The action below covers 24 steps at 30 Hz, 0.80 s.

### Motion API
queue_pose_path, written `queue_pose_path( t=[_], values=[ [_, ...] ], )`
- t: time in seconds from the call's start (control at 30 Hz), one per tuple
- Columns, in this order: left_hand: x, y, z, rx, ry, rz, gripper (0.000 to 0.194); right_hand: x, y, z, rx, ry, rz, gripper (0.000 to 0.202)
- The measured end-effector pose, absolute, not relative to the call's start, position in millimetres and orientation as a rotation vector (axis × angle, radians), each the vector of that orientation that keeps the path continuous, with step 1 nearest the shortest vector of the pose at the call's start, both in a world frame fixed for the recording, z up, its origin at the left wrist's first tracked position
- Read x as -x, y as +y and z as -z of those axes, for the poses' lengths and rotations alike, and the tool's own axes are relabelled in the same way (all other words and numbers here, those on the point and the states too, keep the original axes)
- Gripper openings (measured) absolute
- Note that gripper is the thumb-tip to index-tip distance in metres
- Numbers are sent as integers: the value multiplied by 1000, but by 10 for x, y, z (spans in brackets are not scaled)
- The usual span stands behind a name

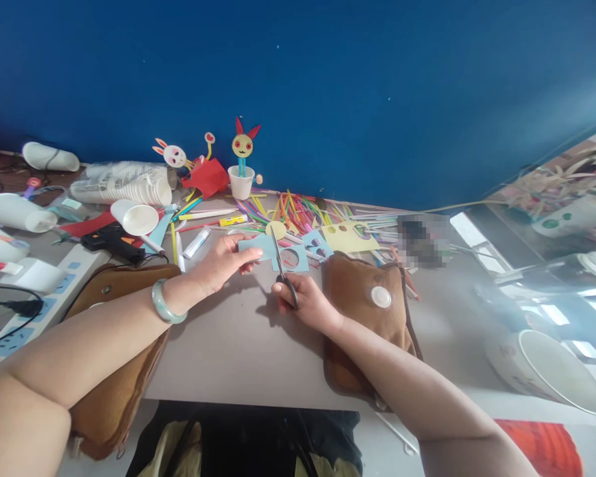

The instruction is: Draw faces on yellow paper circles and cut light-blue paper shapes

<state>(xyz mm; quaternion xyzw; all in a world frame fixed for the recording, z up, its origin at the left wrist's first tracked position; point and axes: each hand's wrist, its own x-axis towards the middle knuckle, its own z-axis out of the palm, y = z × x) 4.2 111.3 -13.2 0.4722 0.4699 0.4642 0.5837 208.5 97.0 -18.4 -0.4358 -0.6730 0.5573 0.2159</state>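
Note:
Pinched in my left hand (228, 262) is a light blue piece of paper (257, 248), its thumb on top. My right hand (305, 299) is closed around the dark handles of a pair of scissors (285, 268), whose blades point up and away along the paper's right side. Beside the blades lies a light blue paper part with a round hole (300, 259); whether it is joined to the held piece is hard to tell. A pale yellow disc (276, 230) sits just beyond the blade tips. My left wrist wears a pale green bangle (163, 303).
Brown pouches (367, 324) flank my hands. Coloured sticks (291, 211), yellow paper with holes (355, 236) and a cup with a red-eared figure (241, 182) stand behind. A glue gun (113, 245), paper cups and a power strip (54, 305) are left, a white bowl (556, 371) right.

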Motion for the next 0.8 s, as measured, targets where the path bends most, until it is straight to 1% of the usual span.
queue_pose_path(
  t=[0.2, 0.37, 0.47, 0.67, 0.8],
  values=[
    [-57, 1115, 134, -1121, 1138, -1035, 18, -2088, 990, 200, 1251, -1694, -1507, 50],
    [-57, 1084, 130, -1406, 1176, -780, 14, -2120, 1015, 225, 1216, -1453, -1330, 44],
    [-63, 1071, 133, -1525, 1131, -691, 13, -2132, 1017, 251, 1174, -1410, -1363, 44],
    [-55, 1093, 154, -1545, 1116, -726, 20, -2130, 999, 305, 1161, -1399, -1453, 39],
    [-40, 1101, 142, -1509, 1096, -781, 24, -2130, 999, 299, 1144, -1374, -1506, 40]
  ],
)
